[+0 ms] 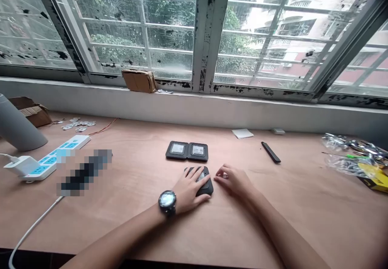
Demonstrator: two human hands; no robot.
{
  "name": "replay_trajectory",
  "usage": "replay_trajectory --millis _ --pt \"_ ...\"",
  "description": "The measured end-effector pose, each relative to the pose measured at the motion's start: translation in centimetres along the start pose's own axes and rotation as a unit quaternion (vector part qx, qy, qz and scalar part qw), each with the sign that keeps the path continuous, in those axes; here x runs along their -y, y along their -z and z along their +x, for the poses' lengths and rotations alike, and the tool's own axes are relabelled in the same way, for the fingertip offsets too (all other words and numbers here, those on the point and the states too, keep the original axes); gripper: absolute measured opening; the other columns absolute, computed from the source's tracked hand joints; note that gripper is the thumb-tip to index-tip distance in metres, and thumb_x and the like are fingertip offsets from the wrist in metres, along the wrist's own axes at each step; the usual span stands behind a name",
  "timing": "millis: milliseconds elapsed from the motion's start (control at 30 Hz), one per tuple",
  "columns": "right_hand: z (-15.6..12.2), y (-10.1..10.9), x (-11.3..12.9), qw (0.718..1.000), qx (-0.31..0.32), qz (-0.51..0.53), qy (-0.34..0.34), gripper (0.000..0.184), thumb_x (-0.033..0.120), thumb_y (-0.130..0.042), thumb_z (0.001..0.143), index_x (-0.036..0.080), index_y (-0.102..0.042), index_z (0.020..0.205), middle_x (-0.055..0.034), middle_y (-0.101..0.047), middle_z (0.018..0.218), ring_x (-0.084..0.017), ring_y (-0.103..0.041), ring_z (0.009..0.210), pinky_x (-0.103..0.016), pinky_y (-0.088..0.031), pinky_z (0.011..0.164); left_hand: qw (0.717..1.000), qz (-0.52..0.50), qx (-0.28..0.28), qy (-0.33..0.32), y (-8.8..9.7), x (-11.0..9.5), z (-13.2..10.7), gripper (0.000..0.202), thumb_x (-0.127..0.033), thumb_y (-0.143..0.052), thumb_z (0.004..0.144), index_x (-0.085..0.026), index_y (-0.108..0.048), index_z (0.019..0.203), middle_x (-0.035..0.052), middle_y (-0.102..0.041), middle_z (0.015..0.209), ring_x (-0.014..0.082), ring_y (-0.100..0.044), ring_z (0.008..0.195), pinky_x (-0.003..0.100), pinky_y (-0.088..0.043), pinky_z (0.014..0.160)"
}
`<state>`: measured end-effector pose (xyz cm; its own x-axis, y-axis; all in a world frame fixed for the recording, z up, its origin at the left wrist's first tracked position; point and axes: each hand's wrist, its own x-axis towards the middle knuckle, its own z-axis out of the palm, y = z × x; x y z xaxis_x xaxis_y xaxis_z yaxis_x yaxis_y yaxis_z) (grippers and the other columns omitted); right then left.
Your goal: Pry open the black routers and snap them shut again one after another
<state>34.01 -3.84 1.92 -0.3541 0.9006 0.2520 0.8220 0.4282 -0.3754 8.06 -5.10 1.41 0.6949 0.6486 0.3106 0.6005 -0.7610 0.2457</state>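
Note:
My left hand point(192, 184), with a black watch at its wrist, lies flat with fingers spread over a square black case point(208, 187). It covers most of that case and part of a pale label on it. Just to the right, my right hand point(232, 179) rests near the table top with thumb and fingers curled together. Whether something small sits between its fingertips is too fine to tell. Beyond the hands two similar black pieces, a left one point(177, 150) and a right one point(198, 151), lie side by side, each with a white label.
A white power strip point(57, 158) with a plugged-in charger and a blurred-out dark object point(86, 173) lie left. At right are a black bar-shaped item point(270, 152) and plastic bags point(348, 156) with a yellow box point(376, 177). White paper point(242, 133) lies near the wall.

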Motion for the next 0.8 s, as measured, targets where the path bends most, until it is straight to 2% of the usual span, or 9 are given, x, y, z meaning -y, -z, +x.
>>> replay_trajectory --millis 133,233,300,400,500,600,700,800 --pt "-0.5 0.6 -0.3 1.0 0.0 0.013 0.012 0.026 0.05 -0.063 0.094 0.028 -0.075 0.098 -0.0026 -0.074 0.102 -0.019 -0.07 0.076 -0.03 -0.051 0.068 1.0 0.001 0.03 0.007 2.1 2.1 -4.0 0.065 -0.053 -0.061 0.095 -0.034 -0.042 0.154 0.0075 -0.033 0.164 0.0376 -0.032 0.149 0.061 -0.027 0.12" --pt "-0.4 -0.1 0.3 0.999 -0.041 0.004 0.023 0.028 0.047 -0.058 0.098 0.028 -0.073 0.11 -0.0048 -0.073 0.109 -0.02 -0.071 0.079 -0.031 -0.052 0.068 0.998 0.025 0.042 0.047 4.1 3.8 -7.6 0.065 -0.05 -0.061 0.095 -0.034 -0.04 0.155 0.007 -0.032 0.164 0.0385 -0.029 0.151 0.064 -0.025 0.12" --pt "0.3 -1.0 1.0 0.996 -0.075 -0.017 0.036 0.031 0.045 -0.053 0.101 0.028 -0.07 0.12 -0.0074 -0.072 0.116 -0.025 -0.07 0.093 -0.034 -0.054 0.075 0.995 0.042 0.034 0.08 5.1 5.2 -9.7 0.066 -0.056 -0.06 0.095 -0.034 -0.042 0.154 0.007 -0.032 0.164 0.0393 -0.03 0.15 0.066 -0.026 0.119" --pt "2.5 -2.6 2.4 0.991 -0.102 -0.069 0.059 0.042 0.043 -0.05 0.102 0.025 -0.058 0.139 -0.0124 -0.066 0.132 -0.031 -0.062 0.118 -0.045 -0.051 0.097 0.99 0.06 -0.002 0.124 5.8 7.7 -11.5 0.06 -0.059 -0.058 0.095 -0.037 -0.048 0.15 0.0057 -0.037 0.162 0.0382 -0.036 0.147 0.065 -0.028 0.118" --pt "5.5 -4.1 3.5 0.988 -0.084 -0.112 0.068 0.064 0.048 -0.053 0.1 0.017 -0.04 0.154 -0.0173 -0.049 0.153 -0.035 -0.048 0.138 -0.052 -0.04 0.113 0.987 0.07 0.0 0.148 6.2 10.8 -11.6 0.057 -0.061 -0.054 0.098 -0.039 -0.047 0.15 0.0027 -0.037 0.162 0.0362 -0.034 0.149 0.062 -0.027 0.12" --pt "7.2 -5.0 3.9 0.986 -0.04 -0.148 0.072 0.07 0.054 -0.048 0.101 0.012 -0.037 0.156 -0.0182 -0.041 0.159 -0.033 -0.037 0.148 -0.052 -0.031 0.12 0.981 0.077 0.022 0.176 6.7 14.4 -10.6 0.063 -0.063 -0.047 0.1 -0.036 -0.038 0.156 0.0036 -0.034 0.163 0.0374 -0.026 0.152 0.063 -0.023 0.12" --pt "6.3 -5.1 4.2 0.986 -0.025 -0.15 0.065 0.064 0.054 -0.043 0.103 0.014 -0.043 0.153 -0.0172 -0.042 0.158 -0.031 -0.038 0.148 -0.051 -0.03 0.121 0.976 0.07 0.033 0.203 7.2 17.8 -9.0 0.07 -0.062 -0.043 0.101 -0.029 -0.028 0.16 0.0067 -0.031 0.164 0.0375 -0.023 0.153 0.063 -0.021 0.12" --pt "3.2 -4.6 5.2 0.989 -0.031 -0.135 0.058 0.063 0.052 -0.047 0.102 0.014 -0.045 0.152 -0.0179 -0.042 0.158 -0.032 -0.039 0.147 -0.051 -0.034 0.12 0.978 0.064 0.024 0.197 7.3 20.2 -6.9 0.076 -0.067 -0.044 0.098 -0.026 -0.029 0.16 0.0074 -0.034 0.163 0.0365 -0.025 0.152 0.059 -0.02 0.122"
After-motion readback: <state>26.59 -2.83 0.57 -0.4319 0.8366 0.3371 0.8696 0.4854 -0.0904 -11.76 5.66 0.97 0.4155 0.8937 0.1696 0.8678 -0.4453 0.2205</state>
